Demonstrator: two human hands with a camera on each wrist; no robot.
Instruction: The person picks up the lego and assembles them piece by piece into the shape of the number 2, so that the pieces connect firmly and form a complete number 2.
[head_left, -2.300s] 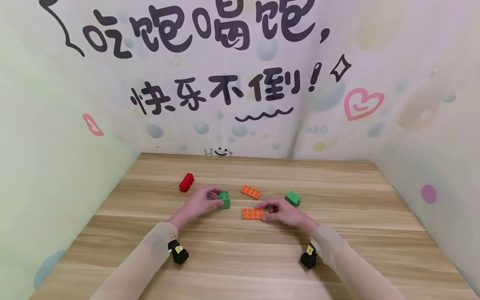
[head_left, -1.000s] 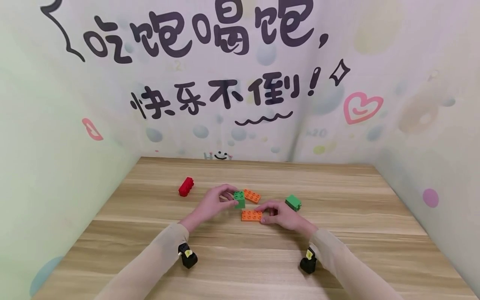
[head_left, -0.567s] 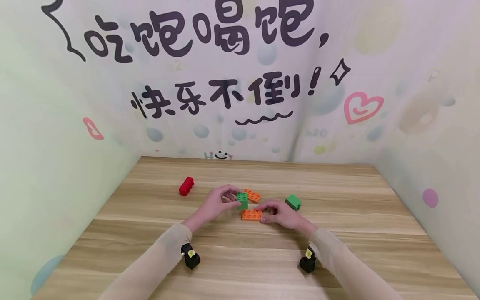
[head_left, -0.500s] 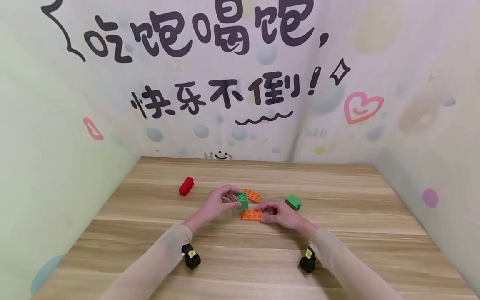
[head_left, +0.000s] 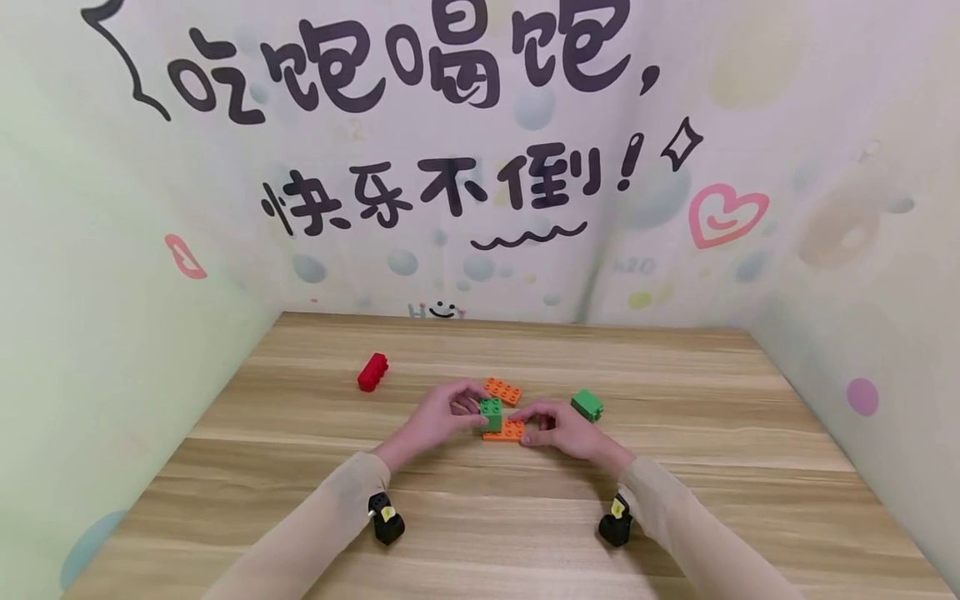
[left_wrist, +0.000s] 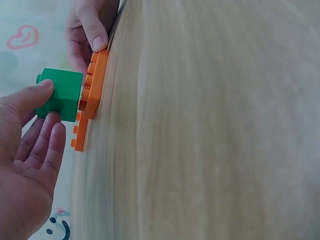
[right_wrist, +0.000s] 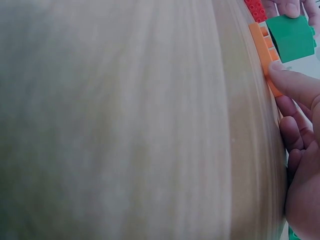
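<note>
My left hand [head_left: 442, 417] pinches a green building brick [head_left: 491, 414] between thumb and fingers. The brick's studs face up, and it sits right over the left end of an orange flat brick [head_left: 512, 431]. In the left wrist view the green brick [left_wrist: 62, 95] is close above the orange studs, slightly tilted. My right hand [head_left: 566, 429] holds the right end of that orange brick, with its thumb [right_wrist: 282, 75] on the near side. Just behind, a second orange flat brick [head_left: 504, 390] lies on the table, partly overlapped by the left fingers.
A red brick [head_left: 372, 372] lies on its side at the back left of the wooden table [head_left: 495, 533]. Another green brick [head_left: 587, 405] lies on its side beyond the right hand. Printed wall cloth [head_left: 480, 275] encloses the table's back and sides.
My left hand has carried the green brick rightward, then toward me, from left of the orange bricks to over the near one's left end. The right hand has kept its place.
</note>
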